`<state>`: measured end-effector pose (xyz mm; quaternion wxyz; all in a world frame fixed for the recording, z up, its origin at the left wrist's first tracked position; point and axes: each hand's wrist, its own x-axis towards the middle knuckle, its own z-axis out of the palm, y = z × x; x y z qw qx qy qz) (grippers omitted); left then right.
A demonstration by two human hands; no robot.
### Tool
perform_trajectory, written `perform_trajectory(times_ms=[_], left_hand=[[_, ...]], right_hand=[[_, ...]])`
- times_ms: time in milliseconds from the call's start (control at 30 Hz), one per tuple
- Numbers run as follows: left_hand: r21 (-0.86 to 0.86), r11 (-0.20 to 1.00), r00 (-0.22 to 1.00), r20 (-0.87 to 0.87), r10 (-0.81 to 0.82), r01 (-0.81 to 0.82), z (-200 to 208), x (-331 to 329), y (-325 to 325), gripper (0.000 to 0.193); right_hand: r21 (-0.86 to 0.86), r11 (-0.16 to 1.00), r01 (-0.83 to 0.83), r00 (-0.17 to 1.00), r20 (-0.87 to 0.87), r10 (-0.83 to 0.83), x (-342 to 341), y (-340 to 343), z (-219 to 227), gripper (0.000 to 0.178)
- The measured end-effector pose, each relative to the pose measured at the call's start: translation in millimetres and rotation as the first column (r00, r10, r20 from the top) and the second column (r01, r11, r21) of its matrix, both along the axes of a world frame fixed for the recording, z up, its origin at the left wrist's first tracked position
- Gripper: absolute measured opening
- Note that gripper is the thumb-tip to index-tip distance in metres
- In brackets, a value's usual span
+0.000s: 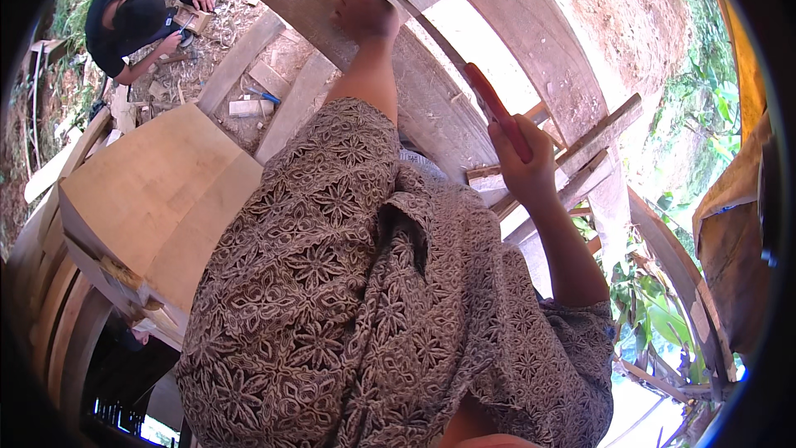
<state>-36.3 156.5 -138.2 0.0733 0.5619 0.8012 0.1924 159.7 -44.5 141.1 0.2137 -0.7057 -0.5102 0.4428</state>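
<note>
A person (pixel 126 23) in black bends near grass (pixel 73 12).

The left hand (pixel 365 15) rests on a plank (pixel 421 95), left of the saw (pixel 487 98)

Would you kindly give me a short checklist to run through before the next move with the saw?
1. Right hand secure on the red saw handle: ok, fingers wrapped around it.
2. Left hand on the plank: ok, resting on top.
3. Left hand clear of the blade: ok, it lies to the left, though near.
4. Teeth properly seated in the wood: cannot tell, too small to make out.
5. Gloves worn: not ok, both hands are bare.
6. Co-worker away from the blade: ok, crouched well off at the upper left.
</note>
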Motion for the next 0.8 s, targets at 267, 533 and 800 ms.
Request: perform_trajectory(times_ms=[267,533,800], left_hand=[[-0.078,0.990,0.993,0.028,-0.118,0.120,13,7,-13,0.034],[-0.175,0.975,0.987,0.100,-0.122,0.138,4,18,-9,0.037],[-0.257,0.957,0.990,0.055,-0.129,0.138,21,12,-5,0.025]], right_hand=[[0.048,0.992,-0.119,0.991,0.072,0.115,-8,57,51,0.030],[0.144,0.988,0.054,0.996,0.067,-0.064,-73,146,-92,0.034],[0.343,0.939,0.020,0.999,0.017,-0.028,-69,115,-140,0.034]])
